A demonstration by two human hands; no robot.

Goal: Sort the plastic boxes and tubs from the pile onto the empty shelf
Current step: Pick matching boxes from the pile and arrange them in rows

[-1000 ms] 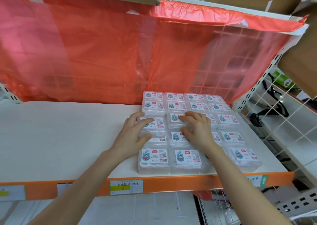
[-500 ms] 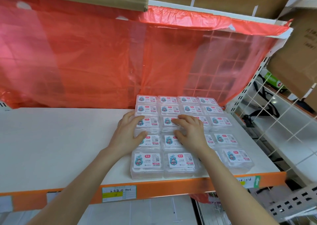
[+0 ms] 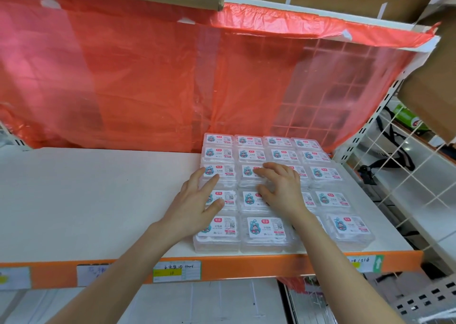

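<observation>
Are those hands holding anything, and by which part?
Nothing is held. The left hand and right hand rest open on top of the plastic boxes.

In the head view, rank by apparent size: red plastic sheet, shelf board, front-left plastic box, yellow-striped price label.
Largest to smallest:
1. red plastic sheet
2. shelf board
3. front-left plastic box
4. yellow-striped price label
Box and label are close in width; the box looks taller.

The only camera rides on my head, looking forward and down at the shelf [image 3: 98,200] from close in front of it. It faces the shelf's back. The orange front edge [image 3: 246,265] crosses low in the view, with the right end visible and the left end cut off.
</observation>
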